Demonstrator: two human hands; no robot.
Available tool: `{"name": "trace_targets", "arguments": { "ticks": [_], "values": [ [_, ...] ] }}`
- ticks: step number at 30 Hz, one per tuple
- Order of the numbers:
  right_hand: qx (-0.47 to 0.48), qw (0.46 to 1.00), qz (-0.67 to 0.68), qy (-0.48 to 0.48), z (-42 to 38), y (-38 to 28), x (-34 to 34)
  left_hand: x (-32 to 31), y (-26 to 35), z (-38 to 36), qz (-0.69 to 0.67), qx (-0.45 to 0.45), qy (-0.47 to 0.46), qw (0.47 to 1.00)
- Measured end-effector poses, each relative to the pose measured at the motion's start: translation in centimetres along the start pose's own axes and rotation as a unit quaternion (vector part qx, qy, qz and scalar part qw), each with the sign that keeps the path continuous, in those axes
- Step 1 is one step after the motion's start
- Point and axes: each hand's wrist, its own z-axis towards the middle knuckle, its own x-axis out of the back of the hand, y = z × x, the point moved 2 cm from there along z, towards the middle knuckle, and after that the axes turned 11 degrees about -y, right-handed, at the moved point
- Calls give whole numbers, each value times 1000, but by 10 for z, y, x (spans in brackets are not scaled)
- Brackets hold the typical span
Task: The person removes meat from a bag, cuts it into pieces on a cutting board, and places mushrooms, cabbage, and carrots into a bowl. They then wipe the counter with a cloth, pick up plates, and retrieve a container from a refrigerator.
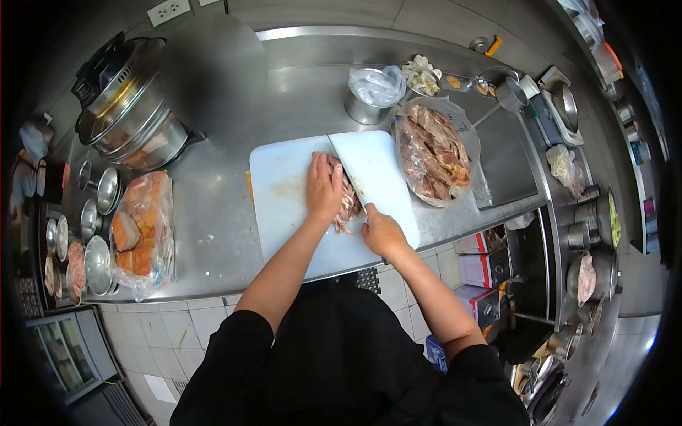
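Observation:
A white cutting board [284,206] lies on the steel counter in front of me. My left hand [324,190] is flat on a piece of meat, its fingers stretched forward. Sliced meat [348,206] lies in a heap along the right side of that hand. My right hand [382,231] is closed round the handle of a large knife [347,169]. The blade points away from me and stands beside the slices, close to my left fingers. Part of the meat is hidden under my left hand.
Right of the board is a plastic bag of meat [435,149]; behind it, a metal pot [366,110] with a plastic bag. At the left stand bagged orange-brown meat [145,227], metal bowls [98,264] and a large round appliance [135,117]. A sink [504,156] is at the right.

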Motion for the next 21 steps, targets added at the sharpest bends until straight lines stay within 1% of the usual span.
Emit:
{"name": "trace_targets", "arguments": {
  "ticks": [1, 2, 3, 4, 6, 7, 9, 11, 13, 14, 15, 16, 17, 18, 19, 20, 21],
  "values": [
    [3, 1000, -1, -2, 0, 2, 3, 4, 2, -5, -18, 21, 17, 999],
    [35, 999, -18, -12, 2, 3, 5, 9, 5, -10, -35, 41, 36, 998],
    [68, 997, -35, -21, 4, 3, 9, 12, 3, -16, -15, 51, 54, 997],
    [76, 996, -35, -21, 8, 4, 13, 16, 2, -22, -9, 51, 59, 997],
    [141, 983, -93, -77, 16, 4, 18, 24, -1, -41, 25, 94, 98, 990],
    [150, 981, -93, -80, 21, 6, 22, 28, -2, -49, 19, 110, 105, 988],
    [216, 959, -153, -103, 30, 3, 30, 38, -2, -65, 28, 119, 110, 986],
    [230, 952, -162, -123, 36, 2, 40, 49, -1, -82, 36, 128, 114, 985],
    [230, 945, -177, -150, 39, -1, 49, 63, 10, -95, 72, 92, 85, 990],
    [236, 944, -174, -150, 43, 0, 49, 71, 15, -100, 78, 93, 86, 989],
    [244, 942, -171, -155, 48, 1, 49, 79, 26, -102, 150, 10, 27, 988],
    [252, 940, -168, -159, 52, 3, 49, 82, 39, -104, 220, -73, -34, 972],
    [256, 939, -165, -158, 56, 4, 50, 86, 48, -102, 225, -72, -34, 971],
    [263, 938, -157, -161, 59, 5, 51, 86, 58, -98, 253, -102, -132, 953],
    [269, 937, -150, -164, 61, 7, 52, 83, 64, -96, 277, -130, -229, 924],
    [270, 937, -148, -163, 66, 10, 50, 80, 60, -91, 279, -130, -231, 923],
    [296, 933, -138, -150, 70, 12, 48, 77, 55, -85, 311, -162, -255, 901]
  ]
}}
